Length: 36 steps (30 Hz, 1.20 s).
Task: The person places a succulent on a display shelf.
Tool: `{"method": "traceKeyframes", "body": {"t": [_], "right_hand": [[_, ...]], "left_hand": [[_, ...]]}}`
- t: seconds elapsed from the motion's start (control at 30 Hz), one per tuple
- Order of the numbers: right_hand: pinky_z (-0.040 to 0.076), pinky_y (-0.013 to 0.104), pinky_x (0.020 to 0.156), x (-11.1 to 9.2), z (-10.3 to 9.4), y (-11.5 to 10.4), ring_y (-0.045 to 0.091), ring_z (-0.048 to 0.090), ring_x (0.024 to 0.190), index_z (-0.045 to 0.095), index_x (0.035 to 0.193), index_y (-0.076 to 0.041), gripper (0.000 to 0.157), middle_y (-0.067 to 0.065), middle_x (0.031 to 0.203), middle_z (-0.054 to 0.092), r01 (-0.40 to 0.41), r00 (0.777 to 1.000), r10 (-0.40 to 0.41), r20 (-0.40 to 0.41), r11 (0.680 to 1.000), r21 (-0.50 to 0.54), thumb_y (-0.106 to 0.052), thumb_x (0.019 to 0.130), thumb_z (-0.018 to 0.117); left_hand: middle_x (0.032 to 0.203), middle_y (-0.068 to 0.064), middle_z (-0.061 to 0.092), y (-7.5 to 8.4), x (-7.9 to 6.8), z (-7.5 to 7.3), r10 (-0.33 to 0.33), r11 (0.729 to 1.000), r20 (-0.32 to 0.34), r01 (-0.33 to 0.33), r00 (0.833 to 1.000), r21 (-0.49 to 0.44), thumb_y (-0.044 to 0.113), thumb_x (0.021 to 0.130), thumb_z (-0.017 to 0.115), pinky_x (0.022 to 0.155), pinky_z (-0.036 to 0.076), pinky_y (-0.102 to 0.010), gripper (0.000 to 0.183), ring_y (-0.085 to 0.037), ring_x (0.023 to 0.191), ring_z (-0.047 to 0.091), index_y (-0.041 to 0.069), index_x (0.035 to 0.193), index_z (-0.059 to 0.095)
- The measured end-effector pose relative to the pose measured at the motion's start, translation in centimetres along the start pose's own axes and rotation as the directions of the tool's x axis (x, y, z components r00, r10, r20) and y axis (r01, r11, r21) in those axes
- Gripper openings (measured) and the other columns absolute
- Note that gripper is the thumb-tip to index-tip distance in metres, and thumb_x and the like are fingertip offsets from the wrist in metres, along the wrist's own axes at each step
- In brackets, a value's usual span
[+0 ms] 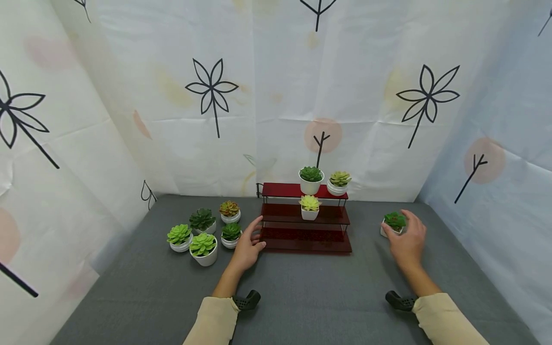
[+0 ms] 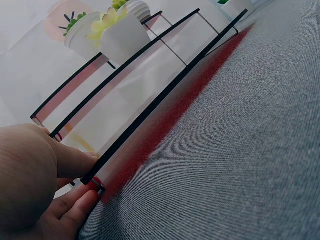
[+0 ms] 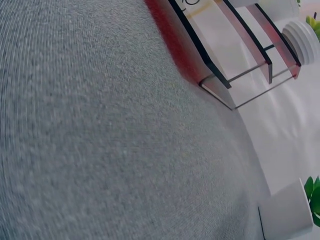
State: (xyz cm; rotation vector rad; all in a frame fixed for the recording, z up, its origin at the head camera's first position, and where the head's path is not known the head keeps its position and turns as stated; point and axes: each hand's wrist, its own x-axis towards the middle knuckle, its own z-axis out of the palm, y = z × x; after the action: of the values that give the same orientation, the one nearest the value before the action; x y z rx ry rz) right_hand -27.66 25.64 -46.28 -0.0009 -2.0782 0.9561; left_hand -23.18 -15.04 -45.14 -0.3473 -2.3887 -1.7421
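Observation:
A three-tier dark red display shelf (image 1: 306, 235) stands on the grey table. My left hand (image 1: 247, 247) grips its left end; in the left wrist view the thumb (image 2: 75, 159) lies at the lowest tier's corner, with fingers below it. Off to the right, my right hand (image 1: 407, 242) holds a potted green succulent (image 1: 394, 221) between thumb and fingers. In the right wrist view, that white pot (image 3: 287, 212) shows at the lower right. On the top tier are a dark green succulent (image 1: 311, 180) and a light green one (image 1: 339, 183); a yellow-green succulent (image 1: 309, 207) sits on the middle tier.
Several potted succulents cluster left of the shelf, among them a reddish one (image 1: 230, 211) and a bright green one (image 1: 204, 250). Behind the table (image 1: 319, 297) hangs a pale patterned cloth (image 1: 276, 96), which also runs along both sides.

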Motion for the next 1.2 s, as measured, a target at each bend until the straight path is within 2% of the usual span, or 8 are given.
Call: {"method": "traceKeyframes", "body": {"t": [0.13, 0.3, 0.7, 0.83, 1.1, 1.2], "right_hand": [[0.027, 0.059, 0.103, 0.0, -0.4, 0.1, 0.046, 0.037, 0.126, 0.05, 0.133, 0.004, 0.063, 0.026, 0.133, 0.048, -0.101, 0.994, 0.102, 0.047, 0.995, -0.017, -0.006, 0.079, 0.081], [0.028, 0.06, 0.102, -0.2, -0.6, 0.3, 0.045, 0.036, 0.126, 0.044, 0.139, 0.004, 0.069, 0.029, 0.136, 0.043, -0.188, 0.978, 0.189, 0.083, 0.982, -0.027, -0.01, 0.082, 0.079], [0.031, 0.057, 0.103, -0.3, -0.6, 1.7, 0.046, 0.039, 0.128, 0.036, 0.144, 0.006, 0.076, 0.03, 0.139, 0.043, -0.273, 0.953, 0.271, 0.138, 0.962, -0.005, -0.011, 0.083, 0.078], [0.03, 0.057, 0.104, -0.3, -0.7, 1.9, 0.046, 0.038, 0.13, 0.032, 0.146, 0.006, 0.078, 0.032, 0.141, 0.041, -0.314, 0.932, 0.312, 0.183, 0.949, -0.022, -0.012, 0.084, 0.076], [0.028, 0.057, 0.105, -0.3, -0.8, 2.1, 0.046, 0.035, 0.132, 0.023, 0.151, 0.005, 0.083, 0.032, 0.145, 0.036, -0.393, 0.877, 0.398, 0.269, 0.917, -0.074, -0.023, 0.09, 0.072], [0.028, 0.058, 0.105, -0.3, -0.7, 2.3, 0.047, 0.036, 0.132, 0.023, 0.15, 0.006, 0.082, 0.033, 0.145, 0.036, -0.406, 0.866, 0.413, 0.282, 0.91, -0.088, -0.024, 0.09, 0.071]], "left_hand": [[0.133, -0.029, 0.048, -0.1, 0.0, 0.0, 0.001, 1.0, 0.0, -0.001, 1.0, -0.001, -0.019, 0.085, 0.058, 0.094, 0.044, -0.054, 0.07, -0.045, 0.114, 0.053, 0.004, 0.148, 0.038], [0.133, -0.029, 0.048, -0.1, 0.1, 0.0, 0.001, 1.0, 0.001, -0.001, 1.0, -0.003, -0.019, 0.085, 0.058, 0.094, 0.044, -0.054, 0.07, -0.045, 0.114, 0.053, 0.004, 0.148, 0.038], [0.133, -0.029, 0.048, -0.1, 0.0, 0.0, 0.006, 1.0, -0.005, -0.006, 1.0, 0.003, -0.02, 0.085, 0.059, 0.094, 0.045, -0.054, 0.07, -0.045, 0.114, 0.053, 0.003, 0.148, 0.038], [0.133, -0.029, 0.048, -0.2, 0.1, 0.0, 0.003, 1.0, -0.003, -0.003, 1.0, 0.001, -0.02, 0.085, 0.058, 0.094, 0.044, -0.055, 0.069, -0.045, 0.115, 0.053, 0.003, 0.148, 0.038], [0.133, -0.029, 0.047, -0.1, 0.0, 0.0, -0.004, 1.0, 0.002, 0.004, 1.0, -0.006, -0.019, 0.086, 0.058, 0.095, 0.044, -0.054, 0.069, -0.045, 0.116, 0.052, 0.004, 0.148, 0.038], [0.133, -0.029, 0.047, -0.1, 0.0, 0.0, -0.005, 1.0, 0.003, 0.005, 1.0, -0.007, -0.019, 0.086, 0.058, 0.095, 0.043, -0.055, 0.069, -0.045, 0.116, 0.052, 0.004, 0.148, 0.038]]}}
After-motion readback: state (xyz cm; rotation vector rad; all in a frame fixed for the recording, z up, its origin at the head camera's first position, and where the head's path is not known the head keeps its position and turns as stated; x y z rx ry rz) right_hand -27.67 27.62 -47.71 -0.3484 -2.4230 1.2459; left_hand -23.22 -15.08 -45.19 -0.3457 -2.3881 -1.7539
